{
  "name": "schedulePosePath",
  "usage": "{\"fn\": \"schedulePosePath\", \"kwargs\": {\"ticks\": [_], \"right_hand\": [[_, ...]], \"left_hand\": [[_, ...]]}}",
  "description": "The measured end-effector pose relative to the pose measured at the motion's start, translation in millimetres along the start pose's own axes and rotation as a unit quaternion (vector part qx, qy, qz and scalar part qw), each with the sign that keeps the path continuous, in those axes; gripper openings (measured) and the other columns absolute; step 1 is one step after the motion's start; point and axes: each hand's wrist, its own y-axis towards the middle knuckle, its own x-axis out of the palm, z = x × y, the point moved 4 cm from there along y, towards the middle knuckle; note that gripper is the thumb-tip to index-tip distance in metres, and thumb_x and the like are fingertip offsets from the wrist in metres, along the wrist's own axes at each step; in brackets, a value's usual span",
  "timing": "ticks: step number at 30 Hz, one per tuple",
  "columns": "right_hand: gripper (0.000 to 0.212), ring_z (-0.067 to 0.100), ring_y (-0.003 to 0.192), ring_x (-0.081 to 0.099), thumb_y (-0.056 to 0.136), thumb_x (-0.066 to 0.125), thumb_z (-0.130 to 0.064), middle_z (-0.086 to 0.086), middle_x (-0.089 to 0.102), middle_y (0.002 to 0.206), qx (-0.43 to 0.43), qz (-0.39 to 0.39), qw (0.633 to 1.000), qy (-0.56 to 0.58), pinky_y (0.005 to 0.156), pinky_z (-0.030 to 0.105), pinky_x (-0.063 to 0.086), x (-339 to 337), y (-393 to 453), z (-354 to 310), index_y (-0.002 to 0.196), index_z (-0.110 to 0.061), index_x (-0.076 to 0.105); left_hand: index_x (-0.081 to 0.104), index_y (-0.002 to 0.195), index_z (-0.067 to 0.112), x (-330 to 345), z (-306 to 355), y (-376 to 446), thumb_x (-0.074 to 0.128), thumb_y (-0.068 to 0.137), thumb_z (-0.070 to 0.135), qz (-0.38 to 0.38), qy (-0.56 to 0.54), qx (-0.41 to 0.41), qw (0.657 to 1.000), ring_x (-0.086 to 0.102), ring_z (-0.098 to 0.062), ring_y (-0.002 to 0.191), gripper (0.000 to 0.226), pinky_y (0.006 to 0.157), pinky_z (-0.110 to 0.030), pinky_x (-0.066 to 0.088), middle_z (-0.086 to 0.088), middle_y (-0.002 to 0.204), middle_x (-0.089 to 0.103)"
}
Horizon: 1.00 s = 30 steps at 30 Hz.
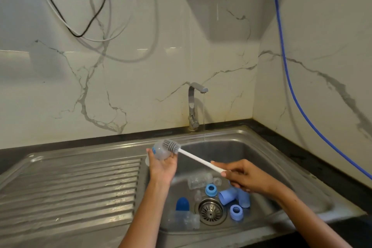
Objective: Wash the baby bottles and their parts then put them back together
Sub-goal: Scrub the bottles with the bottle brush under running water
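Head view: the left hand is up over the sink, and its grip is curled round a clear baby bottle with a blue mark on it. The right hand pinches the end of a white brush handle. The gray bristles of the brush lie against the bottle. A thin stream of water runs from the tap into the sink. Down in the sink, near the drain, lie more parts: two clear bottles, two blue rings, light blue caps and one dark blue cap. A blue hose hangs along the wall on the right.
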Motion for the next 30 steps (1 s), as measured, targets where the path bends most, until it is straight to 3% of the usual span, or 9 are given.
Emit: {"fn": "schedulePosePath", "kwargs": {"ticks": [4,9,13,16,19,21,24,27,30], "right_hand": [[0.04,0.013,0.058,0.04,0.098,0.055,-0.027,-0.004,0.047,0.063,-0.004,0.028,0.999,-0.019,0.052,0.022,0.039,16,5,-10,0.134,-0.044,0.051],[0.037,0.006,0.048,0.036,0.097,0.055,-0.028,0.0,0.041,0.06,0.045,-0.023,0.998,0.048,0.041,0.019,0.031,3,-18,1,0.133,-0.04,0.055],[0.039,0.004,0.05,0.037,0.098,0.053,-0.026,0.0,0.039,0.061,0.014,0.03,0.998,0.058,0.044,0.019,0.033,7,-11,3,0.135,-0.04,0.051],[0.04,0.003,0.049,0.037,0.099,0.051,-0.029,-0.008,0.041,0.057,0.014,0.06,0.997,0.041,0.043,0.019,0.032,15,2,-3,0.134,-0.046,0.049],[0.038,0.005,0.049,0.037,0.098,0.053,-0.028,-0.008,0.04,0.056,0.028,0.063,0.996,0.056,0.043,0.021,0.031,0,-6,2,0.132,-0.046,0.052],[0.037,0.008,0.05,0.036,0.097,0.054,-0.031,-0.005,0.04,0.056,0.019,0.052,0.997,0.052,0.044,0.023,0.031,-10,-11,5,0.131,-0.045,0.054],[0.036,0.009,0.049,0.036,0.096,0.054,-0.035,-0.004,0.041,0.056,0.011,0.038,0.998,0.044,0.043,0.022,0.032,-10,-9,8,0.129,-0.049,0.054],[0.038,0.005,0.049,0.04,0.097,0.055,-0.03,-0.008,0.043,0.054,-0.005,0.053,0.998,0.026,0.046,0.022,0.036,-2,-2,8,0.131,-0.046,0.054],[0.041,0.002,0.05,0.039,0.097,0.054,-0.026,-0.01,0.044,0.053,-0.03,0.086,0.996,-0.022,0.051,0.019,0.039,3,3,5,0.134,-0.043,0.05]], "left_hand": [[0.032,0.141,0.0,9,6,4,0.039,0.1,0.043,-0.018,-0.017,-0.001,1.0,0.06,-0.028,0.098,0.06,0.094,-0.041,0.048,-0.022,0.106,0.057],[0.027,0.144,0.001,5,1,0,0.04,0.1,0.04,-0.003,-0.013,-0.009,1.0,0.048,-0.031,0.128,0.06,0.103,-0.044,0.042,-0.024,0.14,0.044],[0.031,0.141,0.006,4,-11,-12,0.049,0.098,0.033,-0.028,0.017,-0.021,0.999,0.051,-0.034,0.123,0.054,0.099,-0.049,0.046,-0.025,0.139,0.044],[0.04,0.132,0.005,12,-14,-18,0.051,0.096,0.026,-0.063,0.076,-0.035,0.995,0.055,-0.035,0.113,0.043,0.085,-0.052,0.052,-0.025,0.134,0.047],[0.056,0.113,0.005,7,-23,-18,0.053,0.095,0.022,-0.057,0.295,-0.013,0.954,0.059,-0.025,0.098,0.025,0.08,-0.037,0.055,-0.02,0.122,0.055],[0.058,0.118,0.003,1,-9,-16,0.06,0.091,0.022,-0.038,0.387,0.053,0.92,0.06,-0.023,0.099,0.034,0.084,-0.036,0.053,-0.017,0.114,0.059],[0.059,0.116,-0.003,-4,8,-13,0.072,0.081,0.021,0.008,0.454,0.121,0.883,0.063,-0.025,0.096,0.045,0.087,-0.04,0.054,-0.019,0.107,0.064],[0.062,0.101,0.0,-4,11,-13,0.078,0.075,0.019,0.02,0.486,0.154,0.86,0.066,-0.022,0.082,0.036,0.07,-0.031,0.057,-0.019,0.098,0.066],[0.061,0.1,0.006,-3,15,-11,0.081,0.072,0.018,0.023,0.532,0.198,0.823,0.066,-0.02,0.082,0.037,0.067,-0.026,0.055,-0.012,0.095,0.067]]}}
